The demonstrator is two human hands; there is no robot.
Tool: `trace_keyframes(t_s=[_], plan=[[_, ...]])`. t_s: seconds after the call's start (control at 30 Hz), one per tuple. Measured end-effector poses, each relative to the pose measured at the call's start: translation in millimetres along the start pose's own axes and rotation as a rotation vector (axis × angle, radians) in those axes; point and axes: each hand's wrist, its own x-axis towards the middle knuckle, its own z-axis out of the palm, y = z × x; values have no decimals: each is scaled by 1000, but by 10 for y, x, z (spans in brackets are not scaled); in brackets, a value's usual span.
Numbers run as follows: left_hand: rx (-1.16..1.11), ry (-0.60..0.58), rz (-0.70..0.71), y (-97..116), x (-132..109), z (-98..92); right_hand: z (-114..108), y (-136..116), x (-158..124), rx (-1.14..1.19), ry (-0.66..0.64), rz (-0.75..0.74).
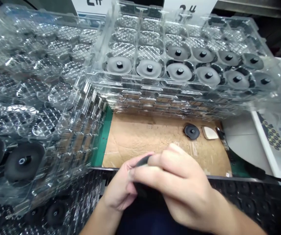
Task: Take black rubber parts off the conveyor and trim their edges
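A black round disc (144, 160) is held in front of me over the near edge of the work surface, mostly covered by my fingers. My left hand (120, 191) is closed around its left side. Over the top and right side my right hand (181, 182) is closed, thumb and curled fingers on the disc; whether it also holds something small is hidden. Beyond my hands, another black disc with a raised hub (191, 131) lies on the brown cardboard (135, 137). Beside it is a cream-coloured pad (210, 133).
Stacked clear plastic trays (150, 81) stand at the back, with black discs in the front pockets. More clear trays (64, 130) rise on the left, holding discs near me. A white bin (265, 143) is at right. Numbered signs (189, 8) stand behind.
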Motion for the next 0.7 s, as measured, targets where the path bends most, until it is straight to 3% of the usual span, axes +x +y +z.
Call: trace_keyframes(t_s=[0.17,0.43,0.53,0.63,0.7], plan=[[-25,-40,46,-19,40,-45,55,-72,-217,-134,137,223],[-147,-78,94,-48,138,8,-22,64,-321,120,111,371],[-165,-64,133,-81,161,70,-11,105,-288,66,277,486],[-170,-18,165,-107,162,115,74,70,-137,-17,419,413],[-175,20,181,-113,157,114,149,36,-22,15,376,300]])
